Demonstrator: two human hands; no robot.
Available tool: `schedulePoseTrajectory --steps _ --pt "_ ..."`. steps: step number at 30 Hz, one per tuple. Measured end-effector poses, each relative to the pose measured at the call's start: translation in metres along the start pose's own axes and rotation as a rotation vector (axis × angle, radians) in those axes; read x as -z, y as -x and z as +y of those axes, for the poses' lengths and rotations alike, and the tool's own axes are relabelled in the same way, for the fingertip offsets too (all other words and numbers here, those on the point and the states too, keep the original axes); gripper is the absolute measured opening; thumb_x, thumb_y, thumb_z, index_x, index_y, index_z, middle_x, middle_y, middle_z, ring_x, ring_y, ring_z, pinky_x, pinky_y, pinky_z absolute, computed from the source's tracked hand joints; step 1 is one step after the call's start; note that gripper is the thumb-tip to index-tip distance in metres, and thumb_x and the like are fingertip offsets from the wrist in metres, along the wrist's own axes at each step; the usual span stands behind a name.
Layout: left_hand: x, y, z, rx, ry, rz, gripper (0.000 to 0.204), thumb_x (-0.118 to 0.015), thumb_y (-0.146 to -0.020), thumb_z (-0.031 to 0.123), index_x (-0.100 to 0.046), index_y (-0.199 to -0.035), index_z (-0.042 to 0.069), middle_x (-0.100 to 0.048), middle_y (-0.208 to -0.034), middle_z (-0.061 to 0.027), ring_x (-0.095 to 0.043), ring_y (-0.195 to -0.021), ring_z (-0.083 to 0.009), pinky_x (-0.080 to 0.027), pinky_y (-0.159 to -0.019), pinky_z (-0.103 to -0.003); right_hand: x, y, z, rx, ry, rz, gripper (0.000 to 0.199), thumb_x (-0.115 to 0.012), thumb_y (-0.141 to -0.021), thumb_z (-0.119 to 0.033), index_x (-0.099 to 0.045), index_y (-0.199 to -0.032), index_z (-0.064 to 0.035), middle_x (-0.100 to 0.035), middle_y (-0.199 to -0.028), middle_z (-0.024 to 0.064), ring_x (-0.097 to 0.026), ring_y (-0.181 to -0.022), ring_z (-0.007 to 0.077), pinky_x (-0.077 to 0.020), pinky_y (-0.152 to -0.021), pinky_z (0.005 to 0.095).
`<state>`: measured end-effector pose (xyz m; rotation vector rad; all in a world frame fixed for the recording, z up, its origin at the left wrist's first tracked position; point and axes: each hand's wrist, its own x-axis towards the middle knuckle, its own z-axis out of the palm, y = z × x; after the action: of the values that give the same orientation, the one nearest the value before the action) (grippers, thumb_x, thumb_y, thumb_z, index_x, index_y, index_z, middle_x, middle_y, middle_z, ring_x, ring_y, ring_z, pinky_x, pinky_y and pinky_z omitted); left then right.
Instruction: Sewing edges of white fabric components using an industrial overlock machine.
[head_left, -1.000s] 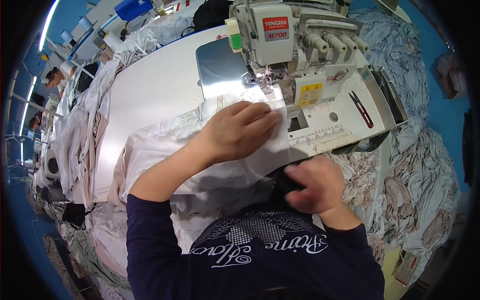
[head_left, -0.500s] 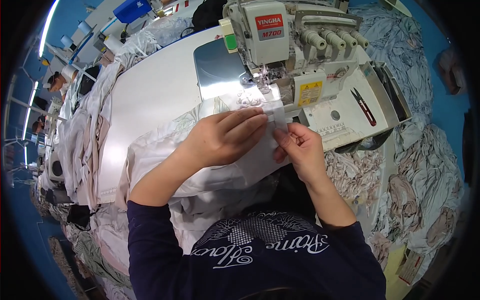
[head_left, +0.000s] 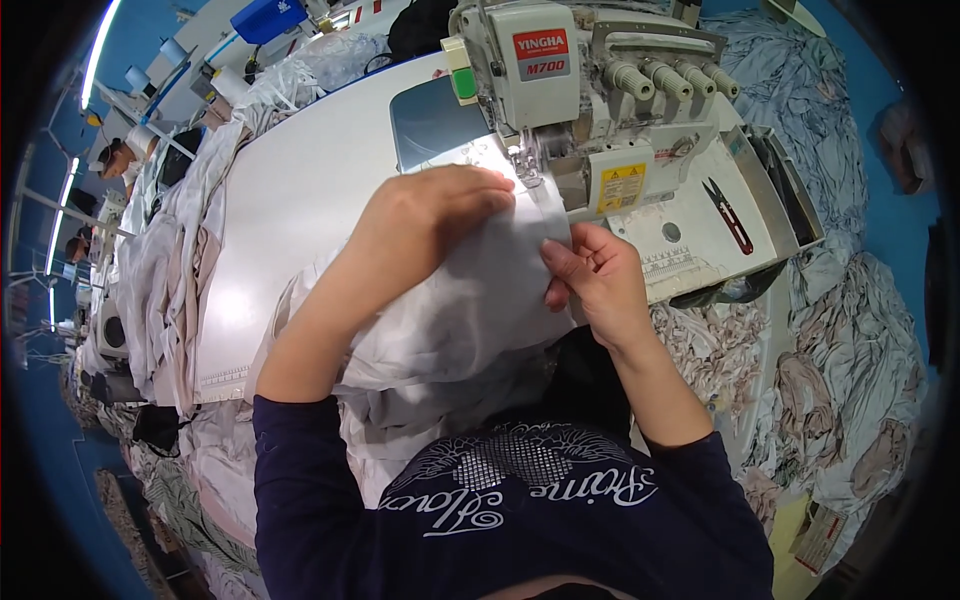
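A white overlock sewing machine (head_left: 540,85) stands ahead of me, with white fabric (head_left: 470,290) running up to its presser foot (head_left: 527,165). On the left part of that fabric rests my left hand (head_left: 425,215), its fingers stretched forward and together, the tips just left of the foot; its thumb is hidden. Closer to me, my right hand (head_left: 600,280) pinches the fabric's right edge between thumb and fingers. The rest of the fabric hangs in folds over the table's near edge towards my lap.
Red-handled thread snips (head_left: 728,215) lie on the machine's right plate, beside a metal tray (head_left: 770,180). Heaped pale garments (head_left: 850,370) fill the right side; more cloth (head_left: 175,290) drapes over the table's (head_left: 270,220) left edge. A person (head_left: 118,160) is at the far left.
The fabric has moved forward towards the presser foot, its far edge passing under. My left hand has gone forward and slightly left with it; my right hand stays about where it was.
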<state>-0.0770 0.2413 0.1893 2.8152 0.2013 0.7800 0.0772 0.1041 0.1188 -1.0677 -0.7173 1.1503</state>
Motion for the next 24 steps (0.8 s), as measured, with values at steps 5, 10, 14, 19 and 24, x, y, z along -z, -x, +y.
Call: schedulePoseTrajectory --steps 5,10,14,19,24 --pt "0.001 -0.011 -0.028 -0.026 -0.135 0.034 0.018 -0.055 -0.076 0.004 -0.067 -0.090 0.005 -0.067 -0.095 -0.0082 -0.064 -0.087 -0.0244 -0.052 -0.075 -0.032 -0.004 -0.002 -0.004 0.011 0.017 0.006 0.015 -0.065 -0.084 -0.013 -0.057 -0.083 0.0000 -0.055 -0.063 0.0004 -0.053 -0.046 0.0071 -0.0429 -0.043 0.0196" --pt "0.001 -0.020 -0.058 0.035 -0.238 0.056 0.018 -0.055 -0.077 0.003 -0.067 -0.090 0.006 -0.067 -0.093 -0.0079 -0.064 -0.086 -0.0246 -0.051 -0.074 -0.032 -0.002 -0.003 -0.006 0.013 0.009 -0.010 0.017 -0.065 -0.084 -0.014 -0.054 -0.077 -0.0024 -0.055 -0.061 0.0001 -0.053 -0.046 0.0064 -0.0425 -0.043 0.0189" --pt "0.000 -0.018 -0.068 0.140 -0.328 0.102 0.017 -0.055 -0.078 0.005 -0.067 -0.091 0.006 -0.066 -0.094 -0.0072 -0.062 -0.086 -0.0270 -0.050 -0.074 -0.033 0.000 -0.005 -0.008 0.014 0.035 -0.037 0.018 -0.064 -0.085 -0.014 -0.054 -0.076 -0.0029 -0.055 -0.061 0.0003 -0.053 -0.046 0.0060 -0.0421 -0.043 0.0183" --pt "-0.001 -0.013 -0.073 0.220 -0.320 0.161 0.014 -0.059 -0.081 0.013 -0.068 -0.088 0.005 -0.065 -0.098 -0.0074 -0.060 -0.088 -0.0265 -0.048 -0.077 -0.035 0.002 -0.006 -0.004 0.022 0.039 -0.065 0.014 -0.063 -0.086 -0.013 -0.056 -0.080 -0.0016 -0.056 -0.062 0.0005 -0.052 -0.045 0.0057 -0.0408 -0.042 0.0178" --pt "-0.003 -0.009 -0.091 0.309 -0.177 0.276 0.024 -0.062 -0.083 0.027 -0.068 -0.088 0.004 -0.059 -0.111 -0.0178 -0.059 -0.089 -0.0289 -0.046 -0.076 -0.037 -0.003 -0.003 -0.008 0.005 0.040 -0.027 0.011 -0.061 -0.087 -0.011 -0.058 -0.084 -0.0005 -0.056 -0.062 0.0005 -0.050 -0.044 0.0058 -0.0396 -0.042 0.0176"
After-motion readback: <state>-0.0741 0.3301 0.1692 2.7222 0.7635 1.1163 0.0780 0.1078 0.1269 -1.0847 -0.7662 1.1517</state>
